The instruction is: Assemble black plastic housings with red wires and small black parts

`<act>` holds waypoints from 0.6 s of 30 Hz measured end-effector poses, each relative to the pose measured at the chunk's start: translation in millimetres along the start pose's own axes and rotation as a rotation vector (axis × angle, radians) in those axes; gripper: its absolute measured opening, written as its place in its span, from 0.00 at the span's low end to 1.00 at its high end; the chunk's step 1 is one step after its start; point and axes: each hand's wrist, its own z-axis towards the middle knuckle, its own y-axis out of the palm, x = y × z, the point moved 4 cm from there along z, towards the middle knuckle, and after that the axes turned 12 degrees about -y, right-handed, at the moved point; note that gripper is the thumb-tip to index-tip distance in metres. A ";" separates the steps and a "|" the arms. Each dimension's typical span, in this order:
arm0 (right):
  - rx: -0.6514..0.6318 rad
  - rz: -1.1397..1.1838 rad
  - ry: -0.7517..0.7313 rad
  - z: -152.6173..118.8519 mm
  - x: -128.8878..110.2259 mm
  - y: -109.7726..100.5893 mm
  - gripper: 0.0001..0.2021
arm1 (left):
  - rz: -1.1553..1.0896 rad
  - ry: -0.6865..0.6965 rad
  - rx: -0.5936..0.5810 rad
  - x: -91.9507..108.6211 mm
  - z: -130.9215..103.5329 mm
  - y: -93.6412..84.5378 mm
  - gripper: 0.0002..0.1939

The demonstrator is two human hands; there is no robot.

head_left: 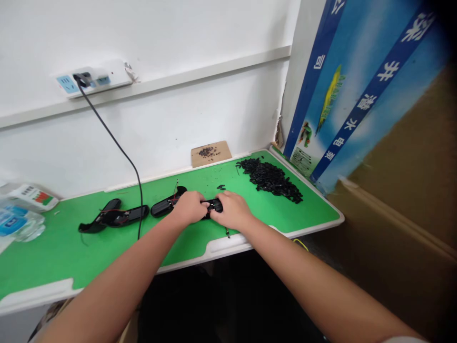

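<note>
My left hand (189, 207) and my right hand (233, 210) close on a black plastic housing (216, 205) from its two sides, low over the green table. Fingers cover most of that housing, so its inner parts are hard to make out. A short wire end (227, 232) hangs out below, near the table's front edge. Just left of my left hand lies another black housing (162, 206) with a thin red wire. Farther left, more black housings (124, 216) rest open with wires showing. A few small black pieces (221, 187) lie behind my hands.
A heap of small black pieces (269, 178) covers the right part of the green tabletop (107, 259). Cardboard (223, 151) with tiny bits stands by the wall. A black cable (117, 143) runs from the power strip (94, 78) onto the table. Plastic bottles (24, 221) are at left.
</note>
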 end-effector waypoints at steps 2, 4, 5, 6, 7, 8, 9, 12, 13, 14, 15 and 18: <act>-0.014 -0.022 0.016 0.1 -0.9 -0.4 0.18 | 0.045 -0.002 0.009 1.8 -0.9 -1.3 0.16; -0.023 -0.040 0.039 0.1 -1.8 -0.9 0.18 | 0.079 0.001 0.015 4.0 -1.4 -2.3 0.16; -0.028 -0.048 0.051 0.1 -2.3 -1.0 0.19 | 0.089 0.001 0.015 4.9 -1.6 -2.6 0.16; -0.033 -0.055 0.062 0.0 -2.8 -1.1 0.19 | 0.094 0.000 0.016 5.7 -1.7 -2.8 0.16; -0.039 -0.064 0.072 -0.1 -3.3 -1.2 0.20 | 0.096 -0.002 0.015 6.3 -1.8 -3.0 0.16; -0.045 -0.073 0.079 -0.1 -4.0 -1.4 0.20 | 0.097 -0.005 0.014 6.7 -2.0 -3.2 0.16; -0.050 -0.084 0.083 0.0 -4.8 -1.8 0.21 | 0.099 -0.006 0.013 7.0 -2.3 -3.3 0.16; -0.077 -0.108 0.084 0.1 -7.7 -2.9 0.22 | 0.111 -0.001 0.004 8.0 -4.1 -3.6 0.17; -0.093 -0.113 0.085 0.1 -8.5 -3.0 0.22 | 0.116 -0.002 -0.001 8.2 -4.9 -3.7 0.17; -0.108 -0.116 0.087 0.1 -9.2 -3.0 0.23 | 0.121 -0.005 -0.006 8.1 -5.7 -4.0 0.17; -0.121 -0.120 0.091 0.1 -9.7 -3.0 0.23 | 0.122 -0.010 -0.008 7.9 -6.2 -4.3 0.16; -0.150 -0.129 0.093 0.3 -10.1 -2.5 0.24 | 0.086 -0.026 -0.015 5.6 -5.3 -5.8 0.15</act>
